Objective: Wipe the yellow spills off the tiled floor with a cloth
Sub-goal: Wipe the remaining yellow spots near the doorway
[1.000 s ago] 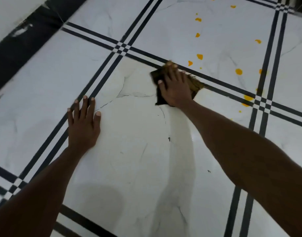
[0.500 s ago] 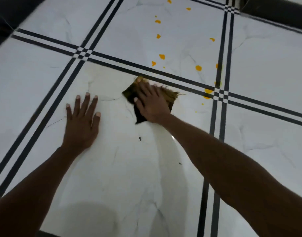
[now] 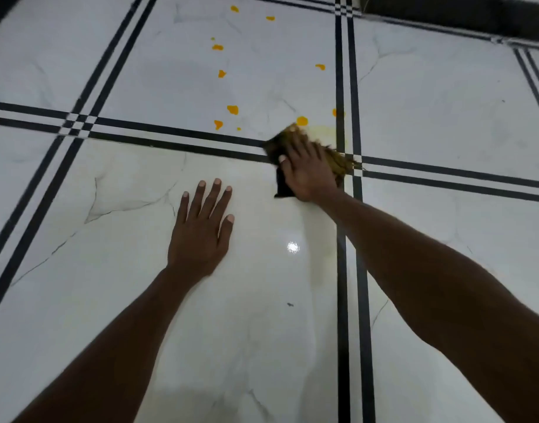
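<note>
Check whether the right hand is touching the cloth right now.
Touching. The head view shows the right hand lying flat on top of the cloth, pressing it to the tiled floor, with cloth edges sticking out around the fingers.

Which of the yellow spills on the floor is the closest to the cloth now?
The round yellow spill just beyond the far edge of the cloth, which the right hand presses down. All other spills lie clearly farther away.

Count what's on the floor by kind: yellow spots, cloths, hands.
Yellow spots: 11, two of them tiny, not counting the faint smear by the cloth
Cloth: 1
Hands: 2, left hand and right hand
Total: 14
</note>
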